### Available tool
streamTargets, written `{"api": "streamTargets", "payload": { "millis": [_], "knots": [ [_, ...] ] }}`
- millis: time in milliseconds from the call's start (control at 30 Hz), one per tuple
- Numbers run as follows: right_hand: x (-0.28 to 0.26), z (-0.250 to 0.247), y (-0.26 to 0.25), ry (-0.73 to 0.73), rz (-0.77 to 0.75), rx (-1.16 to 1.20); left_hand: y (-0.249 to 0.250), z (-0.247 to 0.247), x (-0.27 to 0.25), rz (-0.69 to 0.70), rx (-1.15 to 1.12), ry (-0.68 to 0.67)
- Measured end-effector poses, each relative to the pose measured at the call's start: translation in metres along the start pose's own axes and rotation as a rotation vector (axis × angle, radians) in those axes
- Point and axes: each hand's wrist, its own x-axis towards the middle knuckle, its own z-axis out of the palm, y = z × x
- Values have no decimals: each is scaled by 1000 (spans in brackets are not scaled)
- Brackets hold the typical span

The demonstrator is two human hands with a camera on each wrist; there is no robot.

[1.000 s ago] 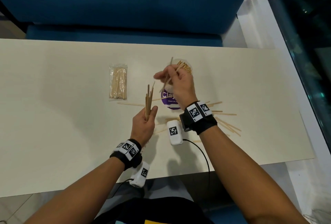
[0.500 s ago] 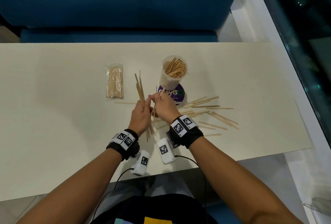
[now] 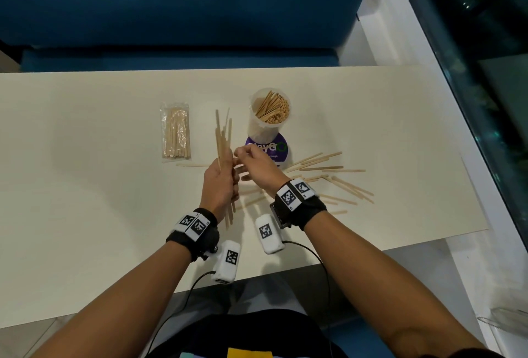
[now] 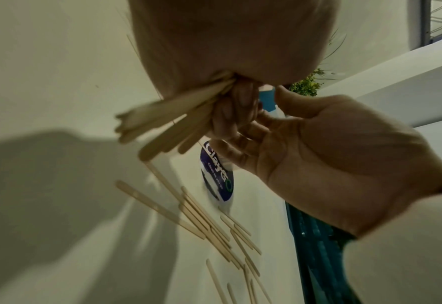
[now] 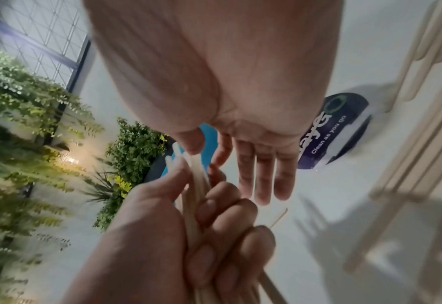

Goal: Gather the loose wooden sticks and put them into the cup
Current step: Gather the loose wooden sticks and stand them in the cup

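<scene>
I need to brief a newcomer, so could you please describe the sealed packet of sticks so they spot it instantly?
On the cream table, look left of the clear plastic cup. The sealed packet lies flat there, the only sticks wrapped in clear plastic.

Dim wrist views, motion blur, fisheye edges

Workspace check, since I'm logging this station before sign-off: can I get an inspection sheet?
Surface: pale table.
Job's things: cup upright, part-filled; loose sticks scattered at right; bundle of sticks.
Clutter: sealed stick packet; purple sticker under the cup.
Grippers: left hand grips the bundle; right hand beside it, fingers relaxed.
Cables: black leads from white wrist modules.
Surroundings: blue bench.
</scene>
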Motion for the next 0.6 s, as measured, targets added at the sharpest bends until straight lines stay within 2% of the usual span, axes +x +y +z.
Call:
{"api": "streamTargets", "payload": {
  "millis": [100,200,267,367,600],
  "knots": [
    [-14,-4,14,77,96,175,12,1,1,105,-17,75],
    [-29,3,34,-33,436,513,25,11,3,186,-107,123],
    [-38,7,39,-94,570,844,30,21,1,227,-150,122],
    [-39,7,31,-65,535,1174,28,30,-3,302,-116,152],
    [-38,7,22,10,512,1262,33,33,-8,471,-31,159]
  ]
}}
